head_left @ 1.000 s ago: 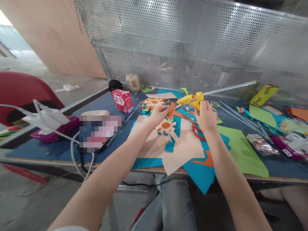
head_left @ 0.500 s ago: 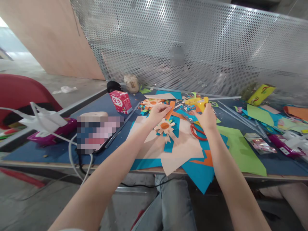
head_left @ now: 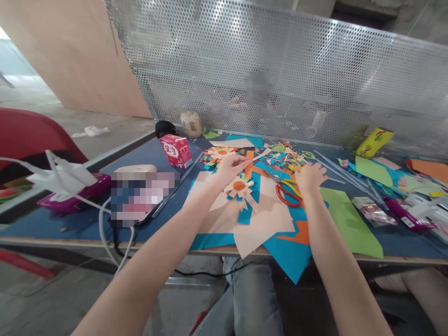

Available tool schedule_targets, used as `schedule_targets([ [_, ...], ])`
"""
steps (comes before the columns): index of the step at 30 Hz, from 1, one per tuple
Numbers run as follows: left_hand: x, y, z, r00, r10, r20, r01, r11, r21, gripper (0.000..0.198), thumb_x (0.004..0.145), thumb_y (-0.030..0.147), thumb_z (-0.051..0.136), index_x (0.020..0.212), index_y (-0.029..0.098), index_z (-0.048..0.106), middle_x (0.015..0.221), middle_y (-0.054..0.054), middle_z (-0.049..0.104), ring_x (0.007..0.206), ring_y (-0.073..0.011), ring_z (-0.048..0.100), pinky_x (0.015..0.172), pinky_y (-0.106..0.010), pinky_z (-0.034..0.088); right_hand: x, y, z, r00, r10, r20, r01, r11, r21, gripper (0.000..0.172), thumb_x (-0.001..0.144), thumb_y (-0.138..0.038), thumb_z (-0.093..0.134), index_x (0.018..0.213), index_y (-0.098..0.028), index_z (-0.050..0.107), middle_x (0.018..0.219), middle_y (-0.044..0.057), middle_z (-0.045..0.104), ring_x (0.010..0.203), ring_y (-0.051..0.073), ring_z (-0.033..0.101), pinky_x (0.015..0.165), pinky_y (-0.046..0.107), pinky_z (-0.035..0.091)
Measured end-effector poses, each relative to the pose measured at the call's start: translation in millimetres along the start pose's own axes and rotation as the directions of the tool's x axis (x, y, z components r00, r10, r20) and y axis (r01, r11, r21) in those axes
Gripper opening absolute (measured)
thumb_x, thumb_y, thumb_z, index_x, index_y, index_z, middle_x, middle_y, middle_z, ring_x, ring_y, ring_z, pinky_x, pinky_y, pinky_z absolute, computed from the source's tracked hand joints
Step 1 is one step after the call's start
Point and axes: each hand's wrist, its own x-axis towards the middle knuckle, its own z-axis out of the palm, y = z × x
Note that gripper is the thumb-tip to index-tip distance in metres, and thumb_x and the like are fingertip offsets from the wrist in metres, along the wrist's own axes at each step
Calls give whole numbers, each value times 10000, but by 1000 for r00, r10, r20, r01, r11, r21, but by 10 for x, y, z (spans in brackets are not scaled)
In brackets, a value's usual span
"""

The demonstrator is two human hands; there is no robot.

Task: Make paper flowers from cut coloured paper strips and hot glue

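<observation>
My left hand (head_left: 233, 169) pinches an orange paper strip (head_left: 249, 163) above the sheets on the table. Just below it lies a paper flower (head_left: 239, 186) with cream petals and an orange centre. A second such flower (head_left: 221, 152) rests behind my left hand. My right hand (head_left: 311, 176) has its fingers spread and appears to hold nothing. It is over the right end of the paper scraps, beside red-handled scissors (head_left: 289, 196). No glue gun shows; whether my right hand hides it I cannot tell.
Cream paper (head_left: 213, 210), blue paper (head_left: 292, 259) and green paper (head_left: 350, 224) lie spread in front. Clear glue sticks (head_left: 345, 170) are to the right. A pink box (head_left: 176, 151), a phone (head_left: 140, 196) and a purple power strip (head_left: 75, 191) with cables stand left. Perforated metal (head_left: 217, 60) closes the back.
My right hand has let go of the yellow glue gun, which is out of sight, and its fingers have opened. It has shifted slightly right and down. My left hand keeps the orange strip.
</observation>
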Motion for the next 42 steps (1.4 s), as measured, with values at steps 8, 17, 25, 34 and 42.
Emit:
schedule_targets([
  [8,89,-130,-39,992,47,-120,-51,998,-34,317,685,449,612,765,145,655,700,-19,642,611,-106,534,541,-207,396,-688,-785,-297,654,-603,456,487,797,356,379,783,-539,517,886,-183,597,914,103,657,837,227,614,694,307,444],
  [17,139,-134,-103,976,0,-220,-21,996,-91,197,701,344,590,718,156,647,633,13,615,522,-84,497,515,-218,388,-734,-816,-128,697,-548,463,351,823,446,99,779,-232,553,842,-167,593,1010,109,591,989,224,559,868,356,412],
  [25,202,-157,-181,925,1,-380,-8,1000,-18,175,755,281,516,776,147,627,742,-26,671,666,-127,601,636,-230,461,-656,-758,-22,786,-475,396,-18,623,782,42,745,-207,528,737,-212,487,796,1,586,774,155,576,768,313,440],
  [34,208,-239,-182,959,-6,-284,11,1000,14,223,740,159,458,873,148,636,852,-50,690,723,-149,618,670,-250,480,-447,-585,126,824,-243,512,-397,397,828,256,655,-389,627,751,-227,454,710,-13,574,732,170,585,716,336,469],
  [42,177,-196,-192,953,-71,-295,47,995,-89,345,711,174,547,1049,174,616,853,-34,685,566,-88,564,588,-214,456,-424,-570,16,715,-255,651,-625,182,759,526,417,-241,771,846,-228,466,715,-36,616,655,159,619,598,309,492],
])
